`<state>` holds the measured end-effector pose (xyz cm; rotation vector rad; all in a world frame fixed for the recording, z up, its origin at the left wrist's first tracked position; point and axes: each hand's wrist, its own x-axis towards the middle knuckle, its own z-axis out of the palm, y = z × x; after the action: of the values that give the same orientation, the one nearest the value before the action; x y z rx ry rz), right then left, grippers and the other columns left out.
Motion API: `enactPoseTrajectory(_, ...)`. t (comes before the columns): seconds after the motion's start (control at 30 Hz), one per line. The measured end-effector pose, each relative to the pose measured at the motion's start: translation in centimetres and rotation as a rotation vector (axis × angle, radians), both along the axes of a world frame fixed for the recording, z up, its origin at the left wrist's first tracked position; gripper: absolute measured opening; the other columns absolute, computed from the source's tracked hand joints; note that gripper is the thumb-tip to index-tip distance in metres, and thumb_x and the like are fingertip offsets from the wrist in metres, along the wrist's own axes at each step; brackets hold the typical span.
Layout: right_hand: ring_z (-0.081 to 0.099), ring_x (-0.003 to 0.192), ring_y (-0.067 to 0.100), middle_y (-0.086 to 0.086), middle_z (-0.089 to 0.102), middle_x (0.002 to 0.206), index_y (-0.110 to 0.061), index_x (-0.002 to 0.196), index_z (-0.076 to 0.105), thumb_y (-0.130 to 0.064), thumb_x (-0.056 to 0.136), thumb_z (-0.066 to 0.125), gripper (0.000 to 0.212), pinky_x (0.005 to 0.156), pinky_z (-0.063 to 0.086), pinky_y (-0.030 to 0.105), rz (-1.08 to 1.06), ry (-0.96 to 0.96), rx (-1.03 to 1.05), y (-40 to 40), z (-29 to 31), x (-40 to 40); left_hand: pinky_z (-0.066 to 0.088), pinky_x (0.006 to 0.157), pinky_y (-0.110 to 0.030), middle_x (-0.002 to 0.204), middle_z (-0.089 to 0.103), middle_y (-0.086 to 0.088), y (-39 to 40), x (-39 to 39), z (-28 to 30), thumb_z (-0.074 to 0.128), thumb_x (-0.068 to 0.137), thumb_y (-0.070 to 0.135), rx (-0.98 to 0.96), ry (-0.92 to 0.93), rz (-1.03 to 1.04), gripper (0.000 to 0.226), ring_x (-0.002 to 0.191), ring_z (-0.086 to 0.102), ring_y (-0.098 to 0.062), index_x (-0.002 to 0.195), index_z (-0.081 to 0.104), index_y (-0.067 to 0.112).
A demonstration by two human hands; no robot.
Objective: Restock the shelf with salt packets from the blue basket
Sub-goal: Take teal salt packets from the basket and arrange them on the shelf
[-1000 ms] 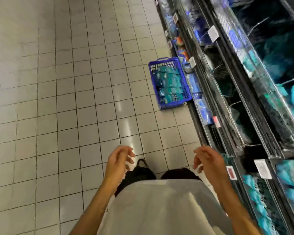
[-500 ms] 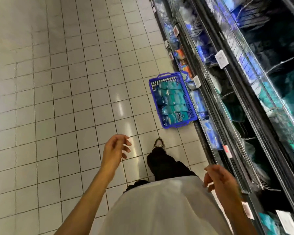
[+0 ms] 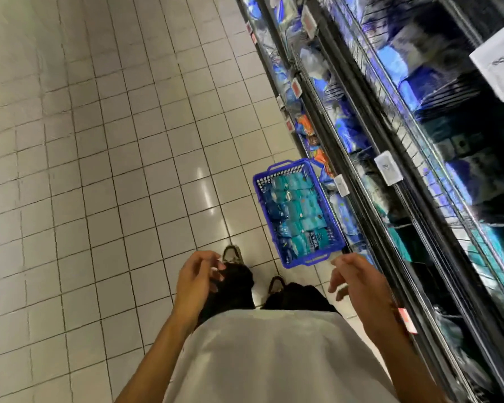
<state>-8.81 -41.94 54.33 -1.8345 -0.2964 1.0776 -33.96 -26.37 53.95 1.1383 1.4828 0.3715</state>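
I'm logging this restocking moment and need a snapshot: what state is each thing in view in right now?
blue basket: on the tiled floor beside the shelf, upright, well filled.
salt packets: lying stacked in the basket, none taken out.
left hand: empty, fingers loosely curled, held over the legs.
right hand: empty, fingers relaxed, near the basket's near rim but not touching it.
shelf: partly stocked, with dark gaps between packets.

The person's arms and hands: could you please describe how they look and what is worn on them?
Both forearms are bare, with no sleeves, gloves, watch or rings visible on the left hand or right hand. A light grey top covers the torso below them.
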Motion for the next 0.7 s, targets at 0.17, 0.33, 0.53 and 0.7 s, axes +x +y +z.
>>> enactPoseTrajectory(0.17, 0.058, 0.052, 0.023, 0.008, 0.061, 0.059, -0.005, 0.086, 0.062, -0.009, 0.101, 0.056, 0.016, 0.045, 0.044, 0.028, -0.122, 0.028, -0.086, 4.5, -2.2, -0.8, 0.051, 0.065, -0.037, 0.092, 0.070, -0.014, 9.8, 4.8, -1.5, 0.039, 0.108, 0.011, -0.033, 0.003, -0.218, 0.027, 0.074, 0.065, -0.022, 0.105, 0.066, 0.007)
enactPoseTrajectory(0.33, 0.060, 0.050, 0.021, 0.009, 0.063, 0.058, -0.008, 0.082, 0.064, -0.009, 0.101, 0.054, 0.022, 0.041, 0.045, 0.025, -0.316, 0.061, -0.203, 9.6, -6.0, -1.4, 0.047, 0.062, -0.034, 0.087, 0.070, -0.012, 18.8, 11.4, -5.9, 0.041, 0.106, 0.010, -0.087, 0.035, -0.425, 0.030, 0.071, 0.063, -0.021, 0.094, 0.068, 0.008)
enactPoseTrajectory(0.53, 0.063, 0.054, 0.014, 0.003, 0.069, 0.063, -0.009, 0.085, 0.066, -0.015, 0.100, 0.056, 0.019, 0.047, 0.042, 0.025, -0.497, 0.190, -0.365, 14.1, -15.6, 1.4, 0.046, 0.051, -0.016, 0.075, 0.068, -0.006, 25.0, 19.1, -15.1, 0.045, 0.105, 0.008, -0.158, 0.114, -0.652, 0.025, 0.057, 0.061, -0.010, 0.093, 0.065, 0.004)
enactPoseTrajectory(0.7, 0.064, 0.066, 0.023, 0.012, 0.071, 0.078, -0.009, 0.094, 0.068, -0.019, 0.102, 0.054, 0.019, 0.054, 0.045, 0.027, -0.492, 0.330, -0.448, 17.4, -27.3, 4.2, 0.047, 0.048, -0.019, 0.079, 0.067, -0.005, 27.5, 24.4, -26.5, 0.046, 0.104, 0.017, -0.192, 0.239, -0.819, 0.019, 0.054, 0.062, -0.004, 0.099, 0.062, 0.008)
